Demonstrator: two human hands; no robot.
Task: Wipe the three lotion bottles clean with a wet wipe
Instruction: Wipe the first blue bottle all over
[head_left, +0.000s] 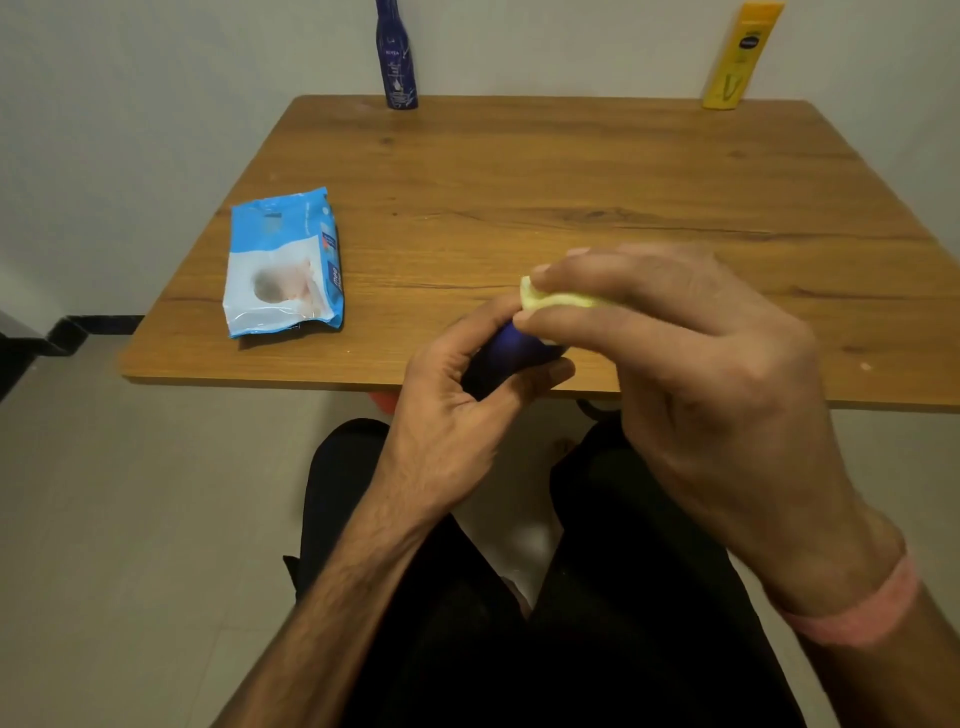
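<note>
My left hand (457, 405) grips a dark blue lotion bottle (514, 348) at the table's near edge; my fingers hide most of it. My right hand (696, 364) pinches a folded pale yellow wet wipe (545, 297) and presses it on the top of that bottle. A tall dark blue lotion bottle (397, 57) stands upright at the far edge of the wooden table (519, 171), against the wall. A yellow lotion bottle (737, 57) stands at the far right corner.
A blue and white wet wipe pack (283, 265) lies flat on the table's left side. The wall runs right behind the table. My legs in dark trousers (519, 623) are below the near edge.
</note>
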